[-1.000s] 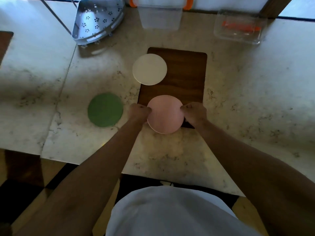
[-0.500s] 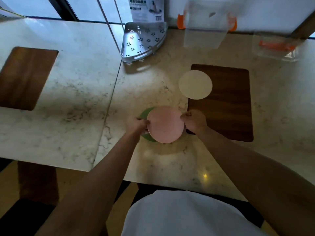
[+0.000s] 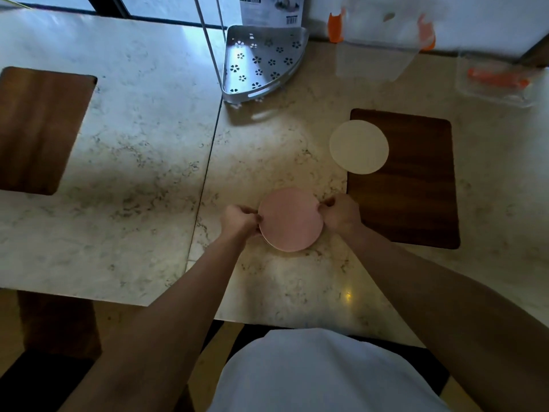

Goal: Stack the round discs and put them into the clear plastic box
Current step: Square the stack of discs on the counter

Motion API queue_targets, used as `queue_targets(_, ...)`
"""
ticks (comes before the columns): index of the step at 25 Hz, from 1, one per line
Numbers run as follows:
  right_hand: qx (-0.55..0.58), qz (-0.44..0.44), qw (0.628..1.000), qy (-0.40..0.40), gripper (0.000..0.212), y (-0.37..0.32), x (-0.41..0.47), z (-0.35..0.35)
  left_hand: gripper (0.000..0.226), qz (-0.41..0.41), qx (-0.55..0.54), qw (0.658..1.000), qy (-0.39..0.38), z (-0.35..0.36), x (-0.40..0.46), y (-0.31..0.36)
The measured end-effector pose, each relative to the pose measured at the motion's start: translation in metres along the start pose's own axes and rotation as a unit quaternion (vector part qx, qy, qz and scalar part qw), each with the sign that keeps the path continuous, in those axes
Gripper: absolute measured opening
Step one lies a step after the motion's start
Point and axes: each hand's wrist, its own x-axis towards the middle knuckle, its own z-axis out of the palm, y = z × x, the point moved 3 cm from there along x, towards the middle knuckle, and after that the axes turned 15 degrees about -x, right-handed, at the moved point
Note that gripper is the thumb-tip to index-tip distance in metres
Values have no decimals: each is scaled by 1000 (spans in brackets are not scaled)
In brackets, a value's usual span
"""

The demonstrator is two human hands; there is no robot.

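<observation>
Pink is the disc (image 3: 290,219) that both hands hold at its edges, low over the marble counter (image 3: 297,281). The left hand (image 3: 240,220) pinches the left rim, fingers closed on it. The right hand (image 3: 341,214) pinches the right rim in the same way. Under the lower left edge of the pink disc a thin darker rim shows, but I cannot tell what it is.

A white disc (image 3: 359,146) lies flat, well apart from the pink one, up and to the right. It rests partly on the counter and partly on the left edge of a dark wooden board (image 3: 416,185). The right hand is just beside the lower left part of this board.

At the back of the counter stands a clear box (image 3: 374,52) with orange clips; it is blurred. To its right lies a clear lid (image 3: 499,81) with something orange, also blurred. Left of the box stands a metal corner rack (image 3: 261,62) with flower-shaped holes, and behind it a printed carton (image 3: 269,10).

A second slab of marble (image 3: 118,144) joins the counter on the left, with a narrow seam between them. On its far left lies another wooden board (image 3: 38,129). At the bottom the person's white shirt (image 3: 320,376) is in view.
</observation>
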Motion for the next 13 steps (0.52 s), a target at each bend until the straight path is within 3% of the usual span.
queue_targets(13, 3, -17, 1000, 0, 18, -2, -9, 2, 13, 21, 76, 997, 2, -3, 6, 0)
